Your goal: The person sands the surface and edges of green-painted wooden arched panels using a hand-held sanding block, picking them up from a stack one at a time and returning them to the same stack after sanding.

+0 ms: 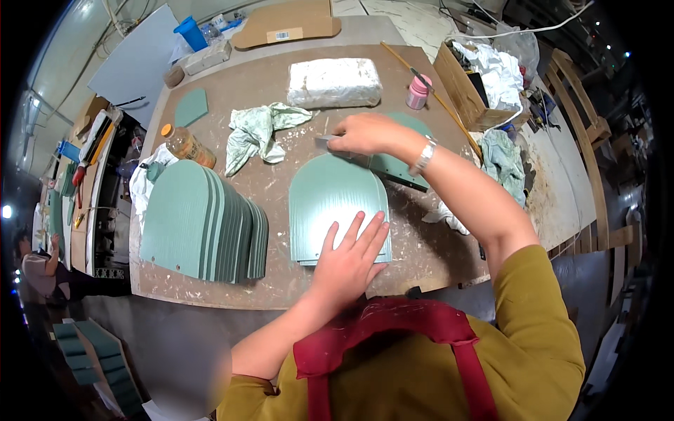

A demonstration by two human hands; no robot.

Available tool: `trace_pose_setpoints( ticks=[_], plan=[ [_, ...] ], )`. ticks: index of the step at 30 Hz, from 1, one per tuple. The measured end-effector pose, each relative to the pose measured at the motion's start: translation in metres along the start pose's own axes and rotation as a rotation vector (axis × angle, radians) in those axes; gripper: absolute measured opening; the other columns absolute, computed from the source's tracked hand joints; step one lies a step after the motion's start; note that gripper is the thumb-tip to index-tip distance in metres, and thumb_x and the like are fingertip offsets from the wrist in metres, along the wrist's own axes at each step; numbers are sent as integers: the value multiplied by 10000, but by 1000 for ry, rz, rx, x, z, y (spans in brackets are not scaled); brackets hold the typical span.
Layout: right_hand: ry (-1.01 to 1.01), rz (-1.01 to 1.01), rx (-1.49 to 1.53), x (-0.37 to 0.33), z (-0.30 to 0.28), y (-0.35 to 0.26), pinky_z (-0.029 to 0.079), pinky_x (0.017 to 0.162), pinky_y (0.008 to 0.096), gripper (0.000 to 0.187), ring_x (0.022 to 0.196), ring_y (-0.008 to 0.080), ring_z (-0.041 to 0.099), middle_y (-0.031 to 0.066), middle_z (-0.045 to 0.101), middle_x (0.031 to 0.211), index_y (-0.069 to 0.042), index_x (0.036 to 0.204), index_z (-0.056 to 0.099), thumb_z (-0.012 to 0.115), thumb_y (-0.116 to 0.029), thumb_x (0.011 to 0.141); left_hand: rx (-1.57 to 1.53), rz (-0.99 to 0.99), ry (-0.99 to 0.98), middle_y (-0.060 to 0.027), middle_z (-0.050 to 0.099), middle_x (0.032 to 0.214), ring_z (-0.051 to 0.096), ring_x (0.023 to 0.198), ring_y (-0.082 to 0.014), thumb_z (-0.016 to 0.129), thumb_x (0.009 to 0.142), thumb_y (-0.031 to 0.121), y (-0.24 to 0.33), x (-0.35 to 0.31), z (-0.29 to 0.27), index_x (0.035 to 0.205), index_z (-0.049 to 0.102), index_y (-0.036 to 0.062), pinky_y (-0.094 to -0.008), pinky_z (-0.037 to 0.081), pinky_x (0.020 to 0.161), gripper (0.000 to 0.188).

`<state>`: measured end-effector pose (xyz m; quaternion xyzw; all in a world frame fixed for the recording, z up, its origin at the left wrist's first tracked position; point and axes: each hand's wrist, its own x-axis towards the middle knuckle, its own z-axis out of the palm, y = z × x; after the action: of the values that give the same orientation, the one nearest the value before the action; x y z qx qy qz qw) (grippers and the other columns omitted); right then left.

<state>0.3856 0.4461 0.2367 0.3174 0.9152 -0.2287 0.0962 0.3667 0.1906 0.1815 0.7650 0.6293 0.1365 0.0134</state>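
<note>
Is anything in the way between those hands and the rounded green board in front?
Nothing visible blocks them: the left hand lies on the board, and the right hand holds a flat grey tool by its rounded far end.

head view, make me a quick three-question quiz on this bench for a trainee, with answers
1. Which hand grips the thin grey flat tool, and which lies spread on the pale green arched panel at centre?
2. True or false: the small pink bottle stands right of the white wrapped block.
3. The clear bottle has a cap that is: A blue, B orange, C white.

Key: 1. Right hand grips, left hand lies spread. 2. True. 3. B.
</note>
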Motion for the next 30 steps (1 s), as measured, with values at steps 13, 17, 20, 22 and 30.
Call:
trace_pose_setpoints(
  ticks=[13,17,20,22,30],
  plan=[
    [-36,-181,-345,17,-17,-70,554,761,419,395,833,305,713,124,740,833,-111,871,778,618,-465,799,-46,-24,-41,-79,380,1576,374,1425,-317,669,873,446,1,0,-7,1488,431,92,-561,301,1118,748],
    [14,-300,-306,1,10,-88,549,809,430,414,925,321,698,178,717,969,-61,921,772,673,-440,789,-38,-29,-79,-87,359,1585,350,1439,-328,674,872,455,6,2,-6,1493,412,85,-567,295,1123,769],
    [328,-274,-471,31,25,-59,539,860,472,374,1069,377,628,255,589,1189,-65,1015,759,719,-361,790,-38,-38,-119,-83,363,1585,339,1451,-328,662,880,462,4,2,-12,1486,417,72,-572,287,1136,762],
    [389,-199,-145,17,5,-30,517,913,450,494,1106,367,600,207,587,1176,-147,1243,672,693,-417,830,-237,-116,-15,-155,401,1544,388,1409,-373,685,896,342,-14,0,-23,1459,436,39,-525,306,1140,686],
    [559,-176,719,-93,48,113,505,900,344,620,1040,246,656,189,672,1147,9,1344,574,646,-444,926,-314,-693,149,-235,672,898,660,815,-409,768,868,313,-92,14,-33,1219,521,-50,-442,513,755,562]
  ],
)
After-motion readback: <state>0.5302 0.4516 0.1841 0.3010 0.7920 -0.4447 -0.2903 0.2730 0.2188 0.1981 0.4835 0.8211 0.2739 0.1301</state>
